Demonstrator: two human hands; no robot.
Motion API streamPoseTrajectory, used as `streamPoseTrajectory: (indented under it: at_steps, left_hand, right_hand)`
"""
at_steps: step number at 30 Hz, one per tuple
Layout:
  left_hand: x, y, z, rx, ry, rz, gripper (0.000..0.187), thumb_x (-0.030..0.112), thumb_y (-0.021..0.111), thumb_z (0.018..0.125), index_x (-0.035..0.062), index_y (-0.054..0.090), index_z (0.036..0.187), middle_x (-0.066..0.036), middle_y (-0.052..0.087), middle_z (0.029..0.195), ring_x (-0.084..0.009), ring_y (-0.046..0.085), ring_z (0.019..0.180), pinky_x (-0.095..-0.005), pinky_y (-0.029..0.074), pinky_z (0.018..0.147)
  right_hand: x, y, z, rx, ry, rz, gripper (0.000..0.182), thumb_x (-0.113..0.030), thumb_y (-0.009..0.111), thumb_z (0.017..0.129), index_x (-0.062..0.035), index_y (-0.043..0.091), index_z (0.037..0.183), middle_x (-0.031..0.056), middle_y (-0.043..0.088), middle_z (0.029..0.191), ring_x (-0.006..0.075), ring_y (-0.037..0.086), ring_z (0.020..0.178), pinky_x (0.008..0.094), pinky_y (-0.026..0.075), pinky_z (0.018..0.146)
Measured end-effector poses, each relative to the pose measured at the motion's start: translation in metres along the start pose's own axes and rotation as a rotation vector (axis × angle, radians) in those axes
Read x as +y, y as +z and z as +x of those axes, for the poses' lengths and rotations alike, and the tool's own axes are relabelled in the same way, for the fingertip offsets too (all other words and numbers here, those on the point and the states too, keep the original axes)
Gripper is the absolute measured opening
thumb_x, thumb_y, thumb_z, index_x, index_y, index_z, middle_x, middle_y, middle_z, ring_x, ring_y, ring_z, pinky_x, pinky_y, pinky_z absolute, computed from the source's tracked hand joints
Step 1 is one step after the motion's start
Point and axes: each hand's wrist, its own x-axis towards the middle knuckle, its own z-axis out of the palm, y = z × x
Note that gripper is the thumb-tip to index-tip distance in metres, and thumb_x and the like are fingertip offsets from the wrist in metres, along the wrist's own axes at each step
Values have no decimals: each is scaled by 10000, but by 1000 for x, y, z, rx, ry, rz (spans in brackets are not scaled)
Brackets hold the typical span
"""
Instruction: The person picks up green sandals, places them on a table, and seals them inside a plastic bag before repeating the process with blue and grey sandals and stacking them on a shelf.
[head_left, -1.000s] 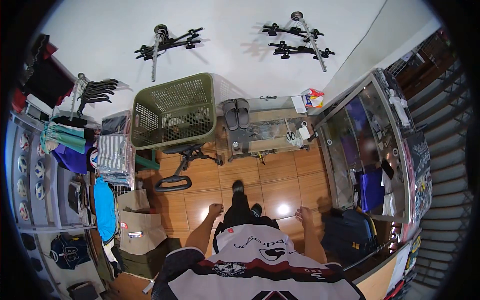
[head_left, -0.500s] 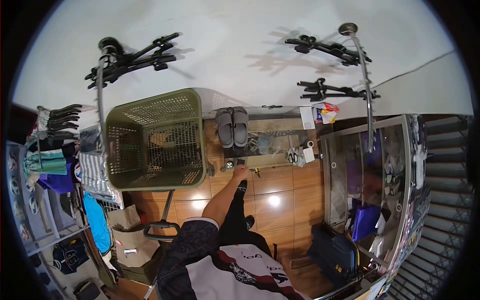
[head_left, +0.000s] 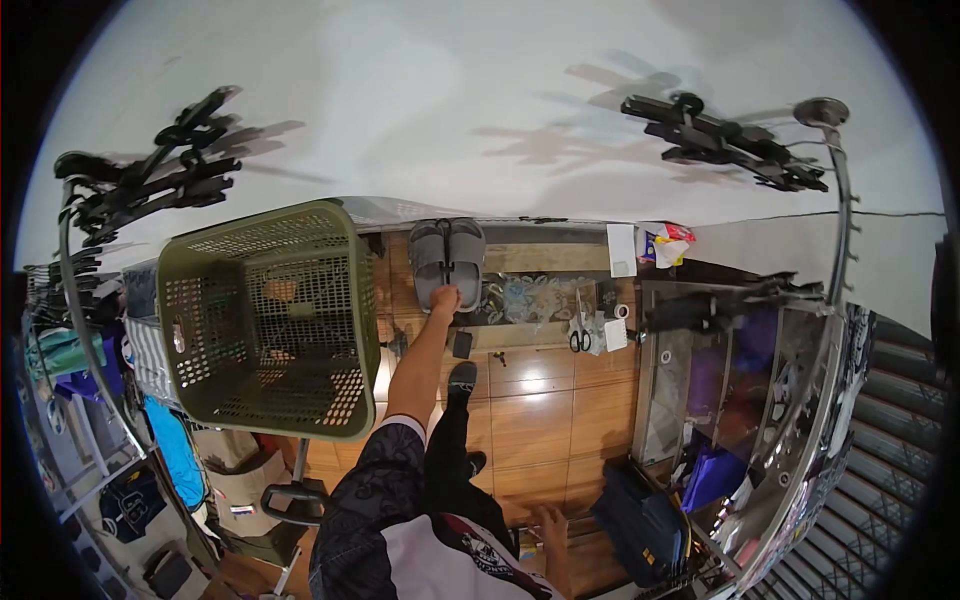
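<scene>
My left hand [head_left: 446, 298] reaches forward to a pair of grey slippers [head_left: 430, 258] standing side by side on a low glass-topped surface [head_left: 520, 310]. Its fingers are closed at the inner edges of both slippers, near their lower ends. A small dark flat object [head_left: 462, 345] lies just below that hand. To the right on the same surface are scissors [head_left: 580, 338], a roll of tape [head_left: 622, 311] and a small white pad [head_left: 615, 334]. Low on the right, beside my body, my right hand [head_left: 548, 525] hangs with its fingers apart and nothing visible in it.
A large olive plastic basket [head_left: 365, 330] stands on the left. Black hangers [head_left: 180, 175] hang from metal rods on both sides. At the right is a glass display case [head_left: 660, 380], with dark folded bags [head_left: 640, 525] below. Clothes and brown bags [head_left: 240, 490] crowd the lower left.
My left hand has moved from the dark flat object up to the slippers and closed on them. My right hand has come into clearer view. The whole view has shifted.
</scene>
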Motion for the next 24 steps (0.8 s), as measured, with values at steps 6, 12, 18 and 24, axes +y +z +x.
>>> streamPoseTrajectory:
  at_steps: [6, 12, 18, 24]
  left_hand:
    - [4, 4, 35, 29, -117, -213, 223, 57, 615, 973, 39, 529, 1178, -104, 636, 841, -190, 603, 593, -321, 500, 500]
    - [10, 11, 66, 96, -82, -416, 531, 30, 597, 985, 73, 407, 1479, -136, 632, 1042, -229, 666, 768, -328, 569, 631]
    - [19, 11, 69, 142, -44, -515, 452, 12, 524, 1013, 57, 458, 1458, -171, 614, 1127, -278, 687, 868, -326, 604, 712]
    - [11, 8, 24, 119, 74, -510, 412, 19, 503, 1031, 55, 472, 1440, -159, 582, 1185, -259, 653, 955, -310, 610, 731]
  right_hand:
    - [-5, 3, -5, 25, 92, -52, 410, -254, 702, 945, 12, 623, 1246, 114, 714, 1061, 180, 712, 885, 278, 548, 684]
    - [-8, -2, -4, 89, 96, -113, 322, -223, 707, 950, -19, 636, 1189, 69, 705, 959, 196, 722, 834, 295, 528, 612]
    - [-16, -6, -4, 73, 53, -123, 334, -224, 701, 953, -3, 637, 1196, 83, 705, 1003, 188, 718, 816, 291, 515, 585]
    - [0, -8, 3, 38, -11, -63, 349, -237, 694, 959, 7, 631, 1201, 103, 706, 967, 198, 722, 790, 301, 552, 594]
